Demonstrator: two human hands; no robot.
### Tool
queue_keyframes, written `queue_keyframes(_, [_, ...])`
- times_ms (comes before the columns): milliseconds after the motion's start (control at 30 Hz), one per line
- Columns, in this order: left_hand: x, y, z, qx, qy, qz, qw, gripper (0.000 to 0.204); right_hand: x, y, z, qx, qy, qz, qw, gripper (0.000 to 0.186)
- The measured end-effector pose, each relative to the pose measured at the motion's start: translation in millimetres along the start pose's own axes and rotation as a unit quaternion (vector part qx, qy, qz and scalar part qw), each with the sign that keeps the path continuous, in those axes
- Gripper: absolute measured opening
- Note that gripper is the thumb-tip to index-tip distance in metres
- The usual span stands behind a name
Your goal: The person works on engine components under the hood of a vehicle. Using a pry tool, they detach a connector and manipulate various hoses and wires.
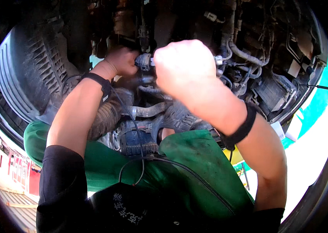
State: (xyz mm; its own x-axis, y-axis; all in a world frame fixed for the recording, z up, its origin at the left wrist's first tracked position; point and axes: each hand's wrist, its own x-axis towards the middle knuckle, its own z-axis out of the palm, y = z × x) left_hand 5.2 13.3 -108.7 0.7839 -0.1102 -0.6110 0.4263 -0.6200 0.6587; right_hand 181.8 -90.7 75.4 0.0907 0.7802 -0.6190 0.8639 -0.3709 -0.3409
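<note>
Both of my hands are raised in front of me inside a vehicle's engine bay. My left hand is curled closed in the shadow, its fingertips partly hidden. Right beside it sits a dark, ribbed round part, between my two hands. My right hand makes a tight fist, brightly lit and washed out. A short shiny metal piece shows between this fist and the ribbed part; what lies inside the fist is hidden. A dark band with a cable circles each wrist.
A wide ribbed hose and a silver-grey pipe run below my hands. Wrapped wiring and a black box are at right. A large black plastic housing fills the left. My green-trousered legs are close below.
</note>
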Motion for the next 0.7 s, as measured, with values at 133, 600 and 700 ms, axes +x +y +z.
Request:
queue_keyframes(133, [-13.7, 19.9, -4.0, 0.034, 0.063, -0.065, 0.995, 0.023, 6.1, 19.5, -2.6, 0.028, -0.160, 0.174, 0.971, 0.026])
queue_keyframes(600, [-19.4, 24.6, -6.6, 0.086, 0.060, -0.073, 0.992, 0.024, -0.2, 22.4, 1.2, 0.031, -0.138, 0.135, 0.981, 0.025])
queue_keyframes(700, [-20.8, 30.5, -7.4, 0.053, 0.086, -0.090, 0.991, 0.023, 4.1, 25.2, -0.8, 0.057, -0.134, 0.162, 0.976, 0.026])
